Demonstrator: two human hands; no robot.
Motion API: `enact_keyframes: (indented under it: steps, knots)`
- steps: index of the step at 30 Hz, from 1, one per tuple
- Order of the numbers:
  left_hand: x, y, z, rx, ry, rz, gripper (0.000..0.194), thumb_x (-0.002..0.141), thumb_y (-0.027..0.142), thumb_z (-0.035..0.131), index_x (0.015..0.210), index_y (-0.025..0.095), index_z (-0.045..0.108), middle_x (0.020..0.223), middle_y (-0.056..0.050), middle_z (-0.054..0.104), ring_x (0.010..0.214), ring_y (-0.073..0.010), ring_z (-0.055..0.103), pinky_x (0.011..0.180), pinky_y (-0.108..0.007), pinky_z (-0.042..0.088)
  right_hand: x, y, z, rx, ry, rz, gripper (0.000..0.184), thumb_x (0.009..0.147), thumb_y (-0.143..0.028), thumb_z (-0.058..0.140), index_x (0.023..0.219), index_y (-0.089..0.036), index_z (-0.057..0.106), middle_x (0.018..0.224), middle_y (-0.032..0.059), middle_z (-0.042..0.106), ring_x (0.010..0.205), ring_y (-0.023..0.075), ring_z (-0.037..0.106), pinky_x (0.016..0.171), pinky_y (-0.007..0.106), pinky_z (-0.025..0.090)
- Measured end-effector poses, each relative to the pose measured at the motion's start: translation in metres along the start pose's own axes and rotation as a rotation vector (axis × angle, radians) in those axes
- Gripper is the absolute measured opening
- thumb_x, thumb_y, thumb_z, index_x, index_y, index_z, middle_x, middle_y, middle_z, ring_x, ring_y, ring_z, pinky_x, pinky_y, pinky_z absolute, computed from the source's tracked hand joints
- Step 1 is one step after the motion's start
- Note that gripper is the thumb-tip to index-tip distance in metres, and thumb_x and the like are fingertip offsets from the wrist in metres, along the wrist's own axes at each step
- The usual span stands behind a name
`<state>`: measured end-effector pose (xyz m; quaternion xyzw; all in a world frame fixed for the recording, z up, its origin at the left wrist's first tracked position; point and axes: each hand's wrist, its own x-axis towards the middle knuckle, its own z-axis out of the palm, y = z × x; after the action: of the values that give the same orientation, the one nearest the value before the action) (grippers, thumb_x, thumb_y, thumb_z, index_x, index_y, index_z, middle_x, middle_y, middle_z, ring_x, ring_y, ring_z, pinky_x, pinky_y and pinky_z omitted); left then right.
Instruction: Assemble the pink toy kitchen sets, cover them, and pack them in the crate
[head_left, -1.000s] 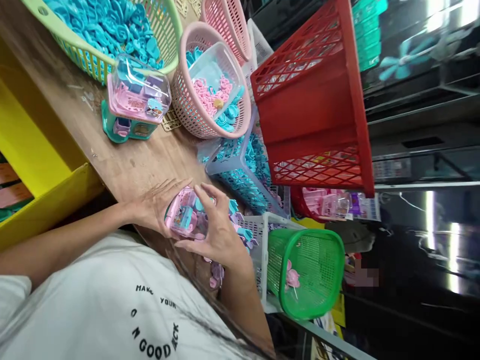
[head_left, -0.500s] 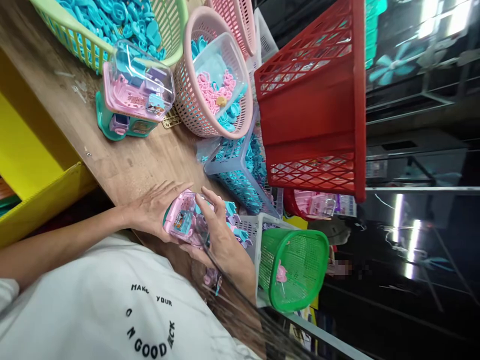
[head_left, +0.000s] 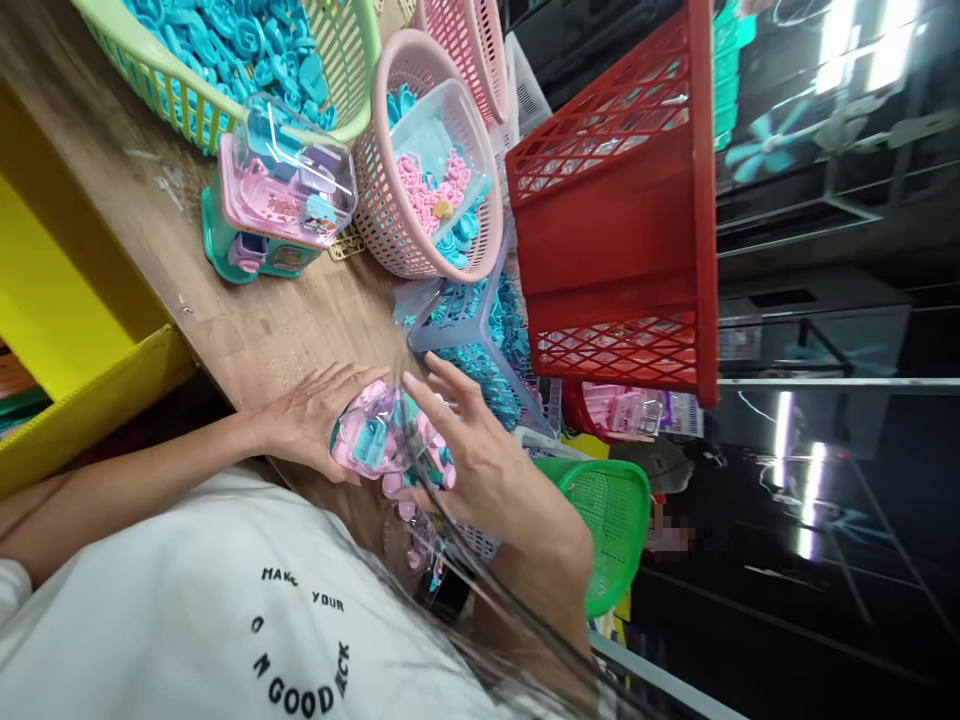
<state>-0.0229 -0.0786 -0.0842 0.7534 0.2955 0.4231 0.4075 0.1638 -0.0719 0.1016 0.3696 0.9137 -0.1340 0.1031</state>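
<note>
Wood tbl [head_left: 300, 330], L fingers [head_left: 346, 382] gripping toy [head_left: 369, 438], pt hidden by hair [head_left: 517, 600].

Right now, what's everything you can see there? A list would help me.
Toy in hand: 1, pink and teal, between the hands
Domed toy: 1, pink and teal, clear top, on table
Wooden table: 1, brown, beneath
Light green basket: 1, top left
Blue parts: many, in several containers
Pink baskets: at least 2, top centre
Clear tub: 1, in nearer pink basket
Red crate: 1, right of centre
Bright green basket: 1, behind right arm
Yellow box: at least 1, left edge
Fan: 1, pale blue, background
Shirt: 1, white, bottom
Left grip: 1 bare hand, holding toy
Right grip: 1 bare hand, beside toy; contact unclear
</note>
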Motion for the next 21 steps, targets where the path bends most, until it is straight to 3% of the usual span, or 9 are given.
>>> enact_keyframes:
  steps: [2, 4, 6, 9, 12, 16, 18, 21]
  knots:
    - [0.000, -0.001, 0.001, 0.001, 0.025, 0.008, 0.121, 0.056, 0.058, 0.088, 0.154, 0.016, 0.031, 0.148, -0.022, 0.050, 0.134, -0.0429, 0.051, 0.114, -0.060, 0.041, 0.008, 0.001, -0.009, -0.034, -0.023, -0.100, 0.084, 0.095, -0.046, 0.065, 0.164, -0.028, 0.022, 0.165, 0.0184, 0.027, 0.152, 0.0361, 0.036, 0.116, 0.057, 0.046]
    - [0.001, -0.001, 0.001, 0.001, 0.048, 0.025, 0.117, 0.058, 0.057, 0.086, 0.153, 0.017, 0.033, 0.147, -0.021, 0.051, 0.134, -0.0423, 0.051, 0.114, -0.059, 0.041, 0.016, 0.004, -0.018, -0.063, -0.060, -0.174, 0.073, 0.099, -0.039, 0.061, 0.163, -0.027, 0.027, 0.155, 0.0169, 0.045, 0.143, 0.0333, 0.047, 0.113, 0.055, 0.049]
    - [0.002, 0.001, 0.001, -0.007, 0.059, 0.040, 0.113, 0.060, 0.056, 0.085, 0.153, 0.019, 0.033, 0.146, -0.020, 0.053, 0.132, -0.0408, 0.053, 0.112, -0.057, 0.043, 0.021, 0.006, -0.024, -0.102, -0.061, -0.205, 0.069, 0.097, -0.046, 0.062, 0.159, -0.024, 0.037, 0.140, 0.0162, 0.059, 0.126, 0.0331, 0.059, 0.104, 0.053, 0.054]
    - [0.003, 0.004, -0.001, -0.018, 0.049, 0.041, 0.116, 0.059, 0.055, 0.086, 0.154, 0.017, 0.032, 0.143, -0.019, 0.054, 0.128, -0.0389, 0.056, 0.108, -0.055, 0.046, 0.021, 0.010, -0.032, -0.138, 0.010, -0.135, 0.082, 0.089, -0.067, 0.066, 0.155, -0.021, 0.045, 0.123, 0.0157, 0.066, 0.106, 0.0322, 0.066, 0.090, 0.049, 0.059]
    - [0.003, 0.005, -0.002, -0.001, 0.050, 0.039, 0.115, 0.058, 0.054, 0.088, 0.152, 0.013, 0.035, 0.141, -0.020, 0.056, 0.125, -0.0379, 0.057, 0.109, -0.053, 0.046, 0.019, 0.011, -0.035, -0.114, 0.004, -0.028, 0.100, 0.084, -0.076, 0.064, 0.161, -0.020, 0.033, 0.113, 0.0133, 0.067, 0.095, 0.0304, 0.070, 0.081, 0.044, 0.061]
    - [0.004, 0.003, -0.002, 0.006, 0.041, 0.036, 0.116, 0.057, 0.055, 0.088, 0.151, 0.015, 0.035, 0.138, -0.019, 0.056, 0.124, -0.0391, 0.056, 0.108, -0.055, 0.045, 0.021, 0.008, -0.035, -0.042, -0.150, -0.049, 0.123, 0.071, -0.086, 0.067, 0.166, -0.023, 0.022, 0.131, 0.0175, 0.060, 0.097, 0.0329, 0.072, 0.079, 0.046, 0.064]
    - [0.004, 0.002, -0.003, -0.006, 0.020, 0.036, 0.118, 0.057, 0.055, 0.087, 0.153, 0.016, 0.032, 0.138, -0.019, 0.055, 0.125, -0.0393, 0.055, 0.107, -0.055, 0.045, 0.020, 0.009, -0.034, -0.011, -0.226, -0.079, 0.128, 0.067, -0.081, 0.076, 0.167, -0.026, 0.019, 0.143, 0.0189, 0.052, 0.099, 0.0326, 0.073, 0.081, 0.047, 0.065]
    - [0.005, 0.002, -0.003, -0.031, 0.022, 0.059, 0.113, 0.059, 0.050, 0.086, 0.154, 0.020, 0.032, 0.142, -0.017, 0.054, 0.128, -0.0387, 0.055, 0.109, -0.054, 0.045, 0.016, 0.013, -0.031, 0.010, -0.242, -0.070, 0.127, 0.070, -0.063, 0.087, 0.167, -0.031, 0.013, 0.151, 0.0176, 0.044, 0.107, 0.0317, 0.072, 0.088, 0.045, 0.065]
